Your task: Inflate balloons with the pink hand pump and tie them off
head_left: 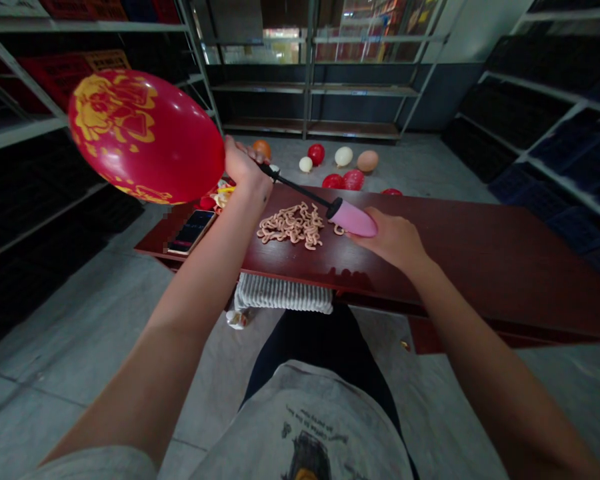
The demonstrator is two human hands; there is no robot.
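Note:
A large red balloon (180, 140) with yellow printed figures is inflated at the upper left. My left hand (245, 163) is closed around its neck, where the black end of a balloon pump meets it; the exact join is hidden by my fingers. The pump's black rod runs down to its pink body (355, 219), which my right hand (393, 241) grips over the dark red table (470, 247). Beneath the rod, a heap of beige, twisted uninflated long balloons (295, 225) lies on the tabletop.
A phone (193, 231) lies at the table's left end, near small red and yellow balloons (217, 195). Several inflated balloons, including a white one (344, 157), rest on the floor beyond. Metal shelving (307, 90) stands behind, and dark crates (535, 110) line the right.

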